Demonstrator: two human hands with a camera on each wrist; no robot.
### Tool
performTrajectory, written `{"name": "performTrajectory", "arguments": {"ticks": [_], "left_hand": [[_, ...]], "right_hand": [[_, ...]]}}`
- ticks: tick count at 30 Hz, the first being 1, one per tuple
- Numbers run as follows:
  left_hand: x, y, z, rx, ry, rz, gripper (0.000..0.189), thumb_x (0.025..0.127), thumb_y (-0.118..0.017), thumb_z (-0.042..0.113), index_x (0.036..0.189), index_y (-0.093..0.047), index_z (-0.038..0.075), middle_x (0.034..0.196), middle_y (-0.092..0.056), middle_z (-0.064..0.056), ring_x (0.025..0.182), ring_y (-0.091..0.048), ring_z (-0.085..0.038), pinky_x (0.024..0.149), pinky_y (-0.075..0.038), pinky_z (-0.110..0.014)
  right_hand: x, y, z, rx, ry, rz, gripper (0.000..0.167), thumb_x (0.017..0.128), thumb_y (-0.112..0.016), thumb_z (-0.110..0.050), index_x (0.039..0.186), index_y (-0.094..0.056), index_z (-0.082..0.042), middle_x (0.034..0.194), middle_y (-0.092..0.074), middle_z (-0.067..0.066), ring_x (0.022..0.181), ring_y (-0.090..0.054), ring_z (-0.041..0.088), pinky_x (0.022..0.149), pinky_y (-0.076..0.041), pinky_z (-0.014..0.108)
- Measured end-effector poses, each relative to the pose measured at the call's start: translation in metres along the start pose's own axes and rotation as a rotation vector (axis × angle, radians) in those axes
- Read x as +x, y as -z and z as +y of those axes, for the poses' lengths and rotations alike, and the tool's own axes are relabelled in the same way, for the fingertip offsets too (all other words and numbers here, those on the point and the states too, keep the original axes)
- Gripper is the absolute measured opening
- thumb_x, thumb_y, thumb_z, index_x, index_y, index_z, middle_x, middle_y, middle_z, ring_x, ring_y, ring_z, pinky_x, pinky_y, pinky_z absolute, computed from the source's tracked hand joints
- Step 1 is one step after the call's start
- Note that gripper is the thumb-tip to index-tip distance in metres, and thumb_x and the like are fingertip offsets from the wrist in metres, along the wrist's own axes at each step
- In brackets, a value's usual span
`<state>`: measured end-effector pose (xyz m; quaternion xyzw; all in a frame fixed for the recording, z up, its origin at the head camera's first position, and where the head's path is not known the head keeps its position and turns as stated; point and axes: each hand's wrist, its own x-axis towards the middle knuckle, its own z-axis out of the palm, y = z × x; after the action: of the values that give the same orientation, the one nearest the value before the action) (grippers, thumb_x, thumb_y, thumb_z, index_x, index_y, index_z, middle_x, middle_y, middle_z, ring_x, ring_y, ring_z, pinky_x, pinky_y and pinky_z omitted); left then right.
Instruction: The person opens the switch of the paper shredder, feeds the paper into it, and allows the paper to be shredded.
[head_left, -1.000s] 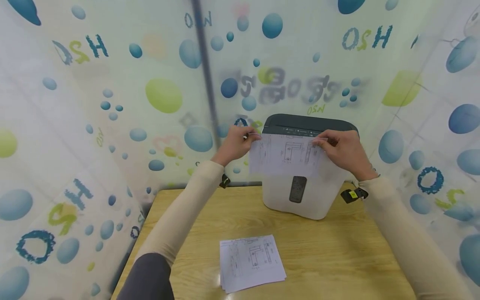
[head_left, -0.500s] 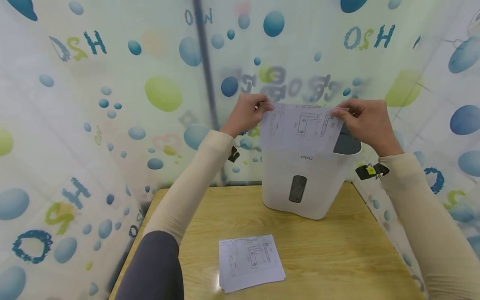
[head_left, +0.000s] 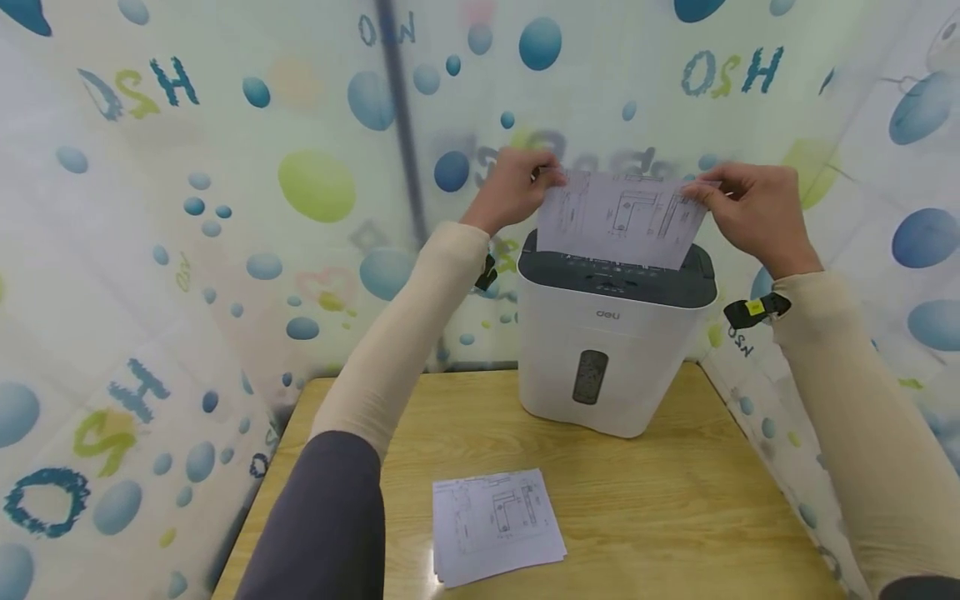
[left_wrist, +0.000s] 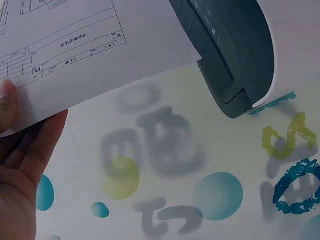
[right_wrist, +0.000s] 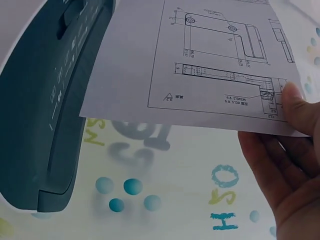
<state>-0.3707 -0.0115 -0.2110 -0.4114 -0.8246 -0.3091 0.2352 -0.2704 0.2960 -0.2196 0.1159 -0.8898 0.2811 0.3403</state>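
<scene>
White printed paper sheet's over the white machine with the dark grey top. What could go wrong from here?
1. The white rectangular paper sheet is held only near its upper corners by the left hand and right hand; its unheld lower edge might buckle or skew against the dark grey plastic top.
2. The loose white paper stack has uneven edges; a beige fabric sleeve might brush it.

The sheet (head_left: 592, 221) is white — patterned with black lines.

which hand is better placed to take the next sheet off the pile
Probably the left hand: in the head view, the pile lies nearly below it, while the right hand is farther across. Both pinch a sheet, so either must let go first.
</scene>
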Motion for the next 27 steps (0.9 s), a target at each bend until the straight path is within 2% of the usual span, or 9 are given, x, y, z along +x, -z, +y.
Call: {"name": "performTrajectory", "arguments": {"ticks": [7, 12, 16, 19, 27], "left_hand": [[0.018, -0.007, -0.008, 0.007, 0.121, -0.034, 0.016, 0.103, -0.063, 0.018, 0.097, -0.074, 0.008, 0.1, -0.074, -0.005, 0.088, -0.066, -0.013, 0.084, -0.051, -0.023], [0.027, -0.013, -0.017, 0.004, 0.128, -0.046, 0.018, 0.104, -0.061, 0.019, 0.097, -0.075, 0.009, 0.101, -0.074, -0.005, 0.087, -0.064, -0.012, 0.085, -0.05, -0.022], [0.033, -0.02, -0.023, -0.018, 0.152, -0.048, 0.017, 0.104, -0.062, 0.015, 0.097, -0.076, 0.008, 0.101, -0.074, -0.007, 0.084, -0.063, -0.014, 0.083, -0.049, -0.022], [0.035, -0.027, -0.027, -0.037, 0.154, -0.057, 0.016, 0.103, -0.062, 0.013, 0.098, -0.076, 0.007, 0.102, -0.075, -0.008, 0.087, -0.065, -0.016, 0.084, -0.051, -0.023], [0.032, -0.048, -0.035, -0.083, 0.187, -0.101, 0.016, 0.104, -0.061, 0.014, 0.1, -0.075, 0.008, 0.106, -0.075, -0.008, 0.093, -0.069, -0.016, 0.086, -0.053, -0.024]], "right_hand": [[0.017, -0.008, 0.014, -0.002, -0.04, -0.012, 0.034, 0.098, -0.07, -0.035, 0.113, -0.079, -0.006, 0.109, -0.075, 0.024, 0.07, -0.053, -0.016, 0.058, -0.039, 0.008], [0.026, -0.013, 0.024, -0.008, -0.059, -0.029, 0.036, 0.099, -0.069, -0.037, 0.115, -0.079, -0.006, 0.11, -0.075, 0.021, 0.071, -0.053, -0.016, 0.063, -0.04, 0.007], [0.03, -0.018, 0.029, -0.018, -0.078, -0.045, 0.037, 0.099, -0.069, -0.039, 0.114, -0.079, -0.007, 0.105, -0.076, 0.016, 0.071, -0.053, -0.015, 0.063, -0.04, 0.01], [0.029, -0.02, 0.033, -0.037, -0.097, -0.056, 0.038, 0.099, -0.068, -0.04, 0.114, -0.079, -0.007, 0.102, -0.077, 0.015, 0.071, -0.052, -0.014, 0.06, -0.04, 0.014], [0.018, -0.028, 0.048, -0.051, -0.128, -0.086, 0.038, 0.1, -0.066, -0.041, 0.114, -0.078, -0.007, 0.105, -0.076, 0.02, 0.07, -0.052, -0.008, 0.054, -0.039, 0.019]]}}
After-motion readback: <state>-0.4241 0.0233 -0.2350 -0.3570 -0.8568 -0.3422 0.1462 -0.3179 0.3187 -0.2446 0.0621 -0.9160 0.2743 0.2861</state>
